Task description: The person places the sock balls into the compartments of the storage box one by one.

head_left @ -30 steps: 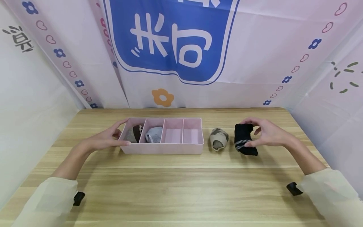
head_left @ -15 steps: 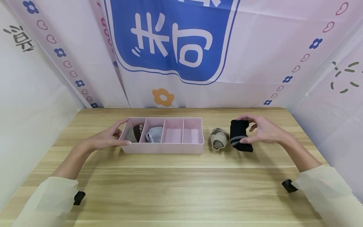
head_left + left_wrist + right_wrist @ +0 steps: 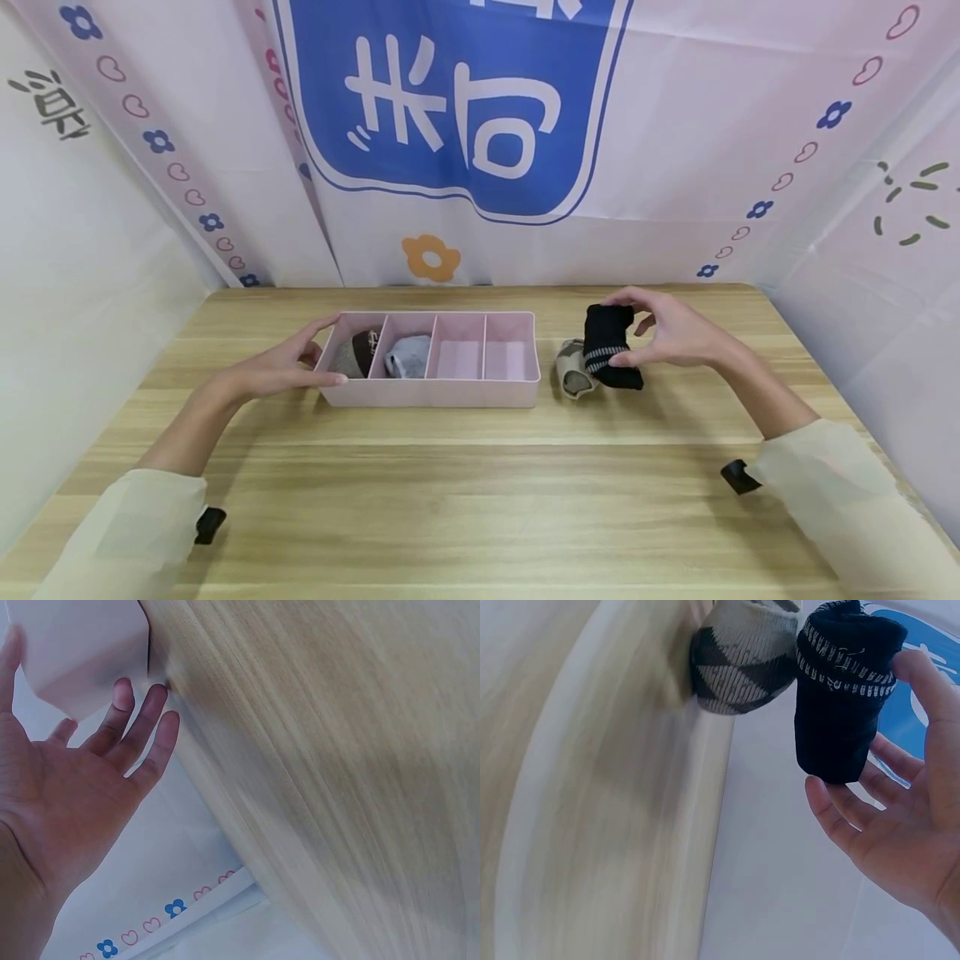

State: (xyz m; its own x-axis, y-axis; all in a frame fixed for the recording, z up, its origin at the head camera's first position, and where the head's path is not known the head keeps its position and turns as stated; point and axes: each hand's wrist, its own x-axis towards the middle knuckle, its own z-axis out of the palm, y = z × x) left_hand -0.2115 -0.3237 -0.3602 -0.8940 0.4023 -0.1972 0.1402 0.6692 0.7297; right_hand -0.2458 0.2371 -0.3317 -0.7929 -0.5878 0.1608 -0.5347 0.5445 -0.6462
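My right hand pinches a rolled black sock with white dashed stripes, thumb on its near side and fingers on its far end. In the right wrist view the black sock is raised off the table, beside a rolled beige and dark patterned sock. That patterned sock rests on the table, partly covered by the black one in the head view. My left hand holds the left end of a pink divided box, thumb at the front corner, index finger at the back corner; its other fingers hang loose below.
In the box's leftmost compartment lies a grey and brown rolled sock, and beside it a light blue-grey one. The two right compartments show bare floors. Behind the wooden table hangs a printed white curtain.
My right hand has carried the black sock leftward and slightly back, from the right of the patterned sock to partly over it. The left hand and the box have stayed still.
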